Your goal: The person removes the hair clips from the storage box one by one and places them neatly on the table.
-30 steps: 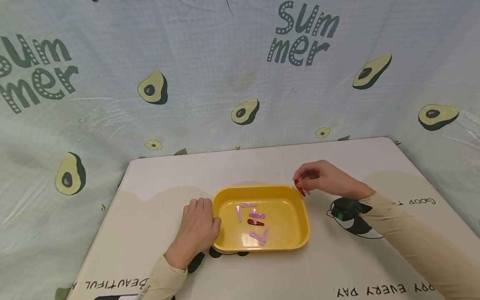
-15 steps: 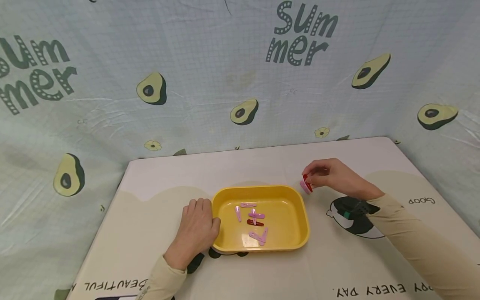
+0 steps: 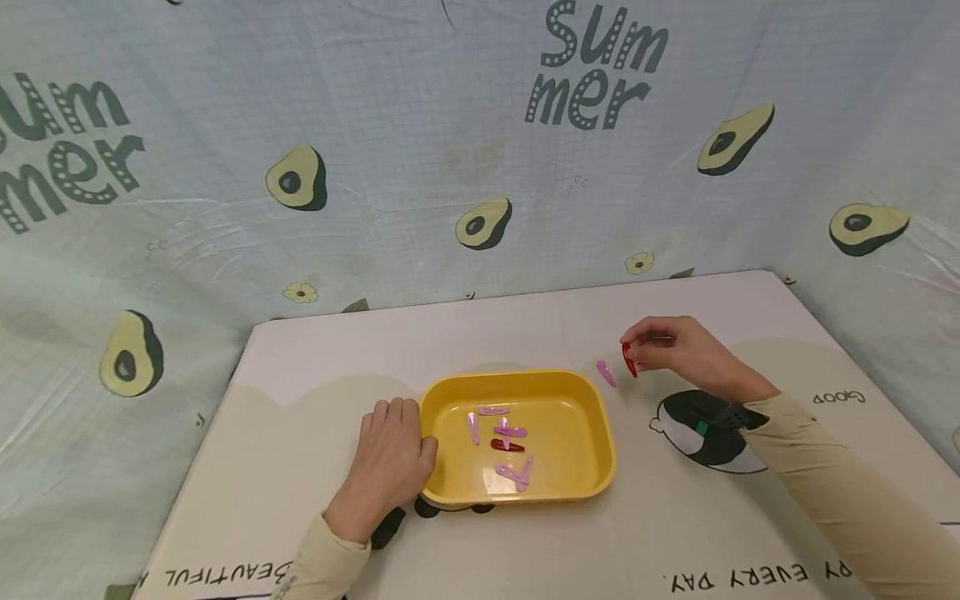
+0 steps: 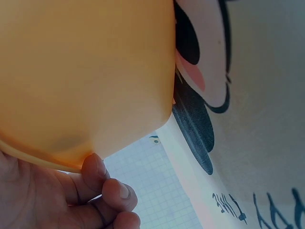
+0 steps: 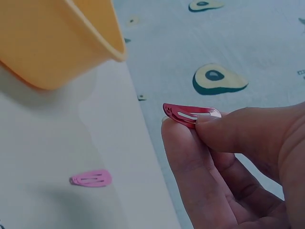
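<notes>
My right hand (image 3: 678,350) pinches a red hair clip (image 5: 183,114) between thumb and fingertips, to the right of a yellow tray (image 3: 600,479). On the table between that hand and the tray's far right corner lies a pink hair clip (image 3: 606,373), seen whole in the right wrist view too. The left hand (image 3: 393,454) grips the tray's left rim; from below, its fingertips (image 4: 95,167) curl up under the edge. Inside the tray, left of its middle, are several pink hair clips (image 3: 473,428), some crossing one another, and a dark red hair clip (image 3: 507,446).
The table (image 3: 450,567) wears a pale cloth printed with lettering and a black-and-white figure (image 3: 712,433). Behind its back edge hangs a fabric sheet (image 3: 390,125) with avocado prints, which also runs along both sides.
Holding the red hair clip, my right hand has moved right, away from the tray's corner. The pink hair clip on the table has come into full view. My left hand keeps its grip.
</notes>
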A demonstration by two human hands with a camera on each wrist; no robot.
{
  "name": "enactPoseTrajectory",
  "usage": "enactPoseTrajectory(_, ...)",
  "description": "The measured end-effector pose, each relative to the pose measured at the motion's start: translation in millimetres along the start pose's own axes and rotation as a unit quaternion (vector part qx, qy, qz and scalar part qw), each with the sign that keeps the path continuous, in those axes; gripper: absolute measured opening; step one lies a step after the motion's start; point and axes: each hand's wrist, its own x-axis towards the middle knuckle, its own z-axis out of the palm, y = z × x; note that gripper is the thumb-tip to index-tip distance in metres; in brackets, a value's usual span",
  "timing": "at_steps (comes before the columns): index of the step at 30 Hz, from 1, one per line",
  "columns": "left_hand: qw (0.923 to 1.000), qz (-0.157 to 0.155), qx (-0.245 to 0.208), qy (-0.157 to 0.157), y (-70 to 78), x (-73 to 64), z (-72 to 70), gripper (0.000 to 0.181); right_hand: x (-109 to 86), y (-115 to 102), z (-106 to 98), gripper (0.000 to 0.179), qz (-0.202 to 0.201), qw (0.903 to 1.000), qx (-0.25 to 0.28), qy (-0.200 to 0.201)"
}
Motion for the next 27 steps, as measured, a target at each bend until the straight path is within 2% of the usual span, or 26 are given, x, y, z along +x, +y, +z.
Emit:
enactPoseTrajectory(11, 0.9999, 0.008, 0.002, 0.014, -0.9, -0.2, 1.2, 0.013, -3.7, 16.4, -4.1, 0.031, 0.007, 0.9997, 0.009, 0.023)
enactPoseTrajectory(20, 1.0, 0.005, -0.001, 0.005, -1.0, 0.3, 0.9, 0.013, -3.5, 29.2, -1.2, 0.036, 0.022, 0.9986, 0.031, 0.037)
enactPoseTrajectory(27, 1.0, 0.005, -0.001, 0.004, -0.5, 0.6, 1.3, 0.013, -1.7, 40.4, 2.1, 0.033, 0.03, 0.9983, 0.032, 0.039)
